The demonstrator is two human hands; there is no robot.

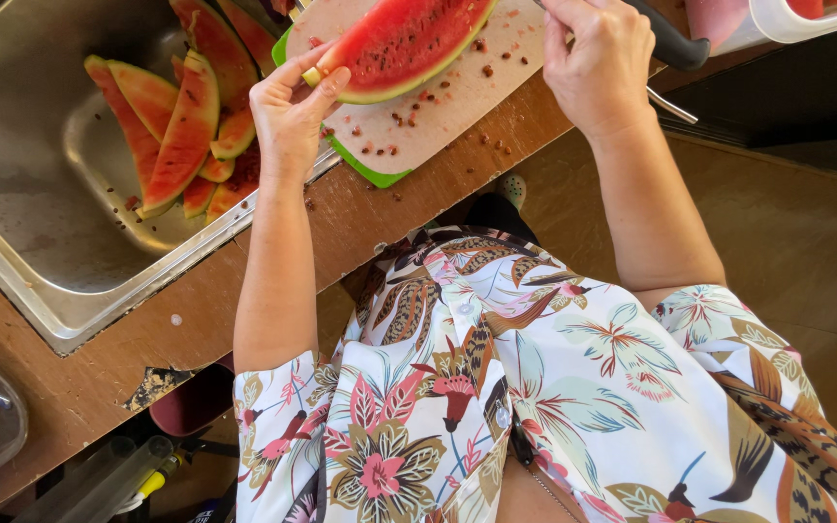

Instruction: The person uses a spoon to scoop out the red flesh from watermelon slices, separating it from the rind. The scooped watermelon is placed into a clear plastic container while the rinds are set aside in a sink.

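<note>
Left hand (288,111) clamped on the end of a watermelon wedge (404,44) lying on the cutting board (438,116) atop the desk (360,223); right hand (598,63) closed around a utensil handle (672,105); steel sink (41,194) holds cut rinds (181,126); seeds litter the board.

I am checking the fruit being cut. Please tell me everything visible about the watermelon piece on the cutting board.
The watermelon piece is a large wedge with red flesh, a pale inner rind and a thin green skin. It lies cut face up on the pale cutting board, among scattered seeds. The left hand grips its near end; its far end is out of view.
</note>
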